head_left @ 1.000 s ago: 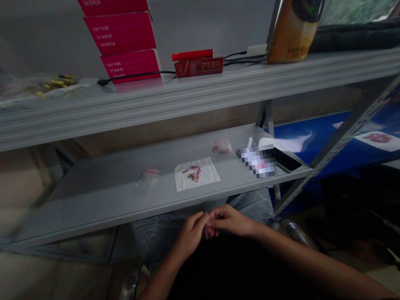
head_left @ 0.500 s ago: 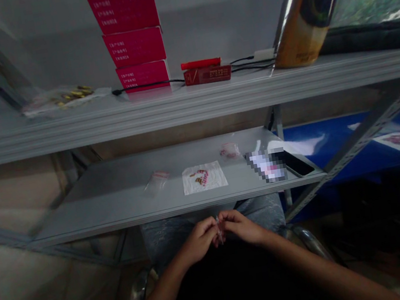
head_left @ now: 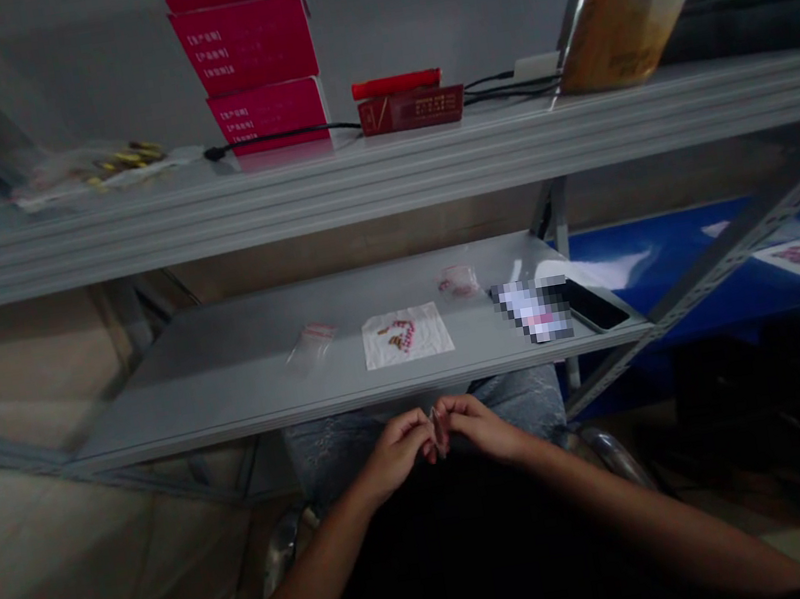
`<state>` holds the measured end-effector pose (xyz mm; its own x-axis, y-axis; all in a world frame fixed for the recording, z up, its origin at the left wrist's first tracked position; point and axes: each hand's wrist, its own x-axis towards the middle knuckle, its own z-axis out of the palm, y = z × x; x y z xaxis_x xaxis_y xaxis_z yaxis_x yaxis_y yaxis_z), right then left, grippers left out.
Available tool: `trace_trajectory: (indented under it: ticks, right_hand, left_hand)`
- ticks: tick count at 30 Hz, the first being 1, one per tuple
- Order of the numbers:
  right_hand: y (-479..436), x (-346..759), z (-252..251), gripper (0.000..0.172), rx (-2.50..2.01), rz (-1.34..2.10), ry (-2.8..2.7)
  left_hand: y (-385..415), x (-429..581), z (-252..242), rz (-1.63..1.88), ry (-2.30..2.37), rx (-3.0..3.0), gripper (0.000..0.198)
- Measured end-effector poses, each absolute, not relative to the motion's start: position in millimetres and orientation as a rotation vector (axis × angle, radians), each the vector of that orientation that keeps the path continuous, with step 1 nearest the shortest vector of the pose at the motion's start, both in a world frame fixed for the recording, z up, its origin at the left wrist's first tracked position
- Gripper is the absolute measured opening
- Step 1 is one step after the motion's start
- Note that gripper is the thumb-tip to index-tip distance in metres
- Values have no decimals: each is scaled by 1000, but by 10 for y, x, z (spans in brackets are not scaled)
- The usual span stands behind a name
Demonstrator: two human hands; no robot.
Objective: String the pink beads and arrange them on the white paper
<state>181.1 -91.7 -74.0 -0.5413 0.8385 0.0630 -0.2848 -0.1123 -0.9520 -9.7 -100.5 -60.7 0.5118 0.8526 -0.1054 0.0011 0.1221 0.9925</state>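
Note:
Over my lap, just in front of the lower shelf's edge, my left hand [head_left: 402, 443] and my right hand [head_left: 479, 426] are together, fingers pinched. Between them is a small see-through plastic bag [head_left: 436, 429], gripped from both sides; whether anything is in it I cannot make out. On the shelf ahead lies a white paper sheet [head_left: 376, 352] bearing small gold and red pieces [head_left: 404, 336]. Left of the sheet is a flat zip bag [head_left: 311, 346] with a red-striped top. Behind it to the right, another zip bag [head_left: 459, 281] contains small reddish pieces.
A phone [head_left: 593, 303] lies beside a blurred-out item [head_left: 532, 310] at the right of the lower shelf [head_left: 217, 389]. The upper shelf [head_left: 322, 190] overhangs with pink boxes [head_left: 245, 45], a dark red box [head_left: 412, 110], cables and a bag of gold pieces [head_left: 120, 163].
The camera view has tilted down, so the upper shelf sits higher in the picture. My fingers have shifted slightly on the small bag, which both hands still grip.

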Motion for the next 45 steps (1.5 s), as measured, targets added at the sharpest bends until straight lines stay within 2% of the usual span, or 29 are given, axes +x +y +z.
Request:
trace_trajectory:
  ticks: [5,8,11,13,22,28,32,35,38,43,45]
  right_hand:
    - [-894,1881,-680,16,-750,1718,-1298]
    - [-911,1882,-658,14,-704,1786,-1267]
    - [-921,1871,-646,13,-682,1832,-1254]
    - [-914,1875,-646,15,-686,1830,-1264]
    - [-870,1908,-705,14,-726,1839,-1184]
    - [-901,1912,-605,26,-729,1731,-1274]
    - [-958,1925,-547,29,-734,1549,-1425]
    - [-1004,1944,-531,21,-772,1359,-1707]
    - [-1033,1956,-521,16,-807,1191,-1959]
    - [-1043,1942,-529,33,-772,1067,-2052]
    - [-1039,1935,-540,31,-779,1048,-2068]
  left_hand:
    - [-1001,-141,-565,892,1044,1505,28]
    - [-1068,-147,-522,976,1026,1675,18]
    - [-1131,-135,-526,960,943,1847,66]
    - [-1142,-131,-552,916,945,1868,76]
    - [-1077,-163,-598,912,997,1796,66]
    - [-1075,-142,-583,949,985,1599,41]
    - [-1055,-127,-555,987,1044,1442,46]
    - [-1058,-109,-578,912,1033,1364,53]
    - [-1077,-83,-605,821,958,1405,50]
    - [-1087,-81,-594,859,889,1584,39]
    - [-1080,-103,-585,843,890,1591,40]
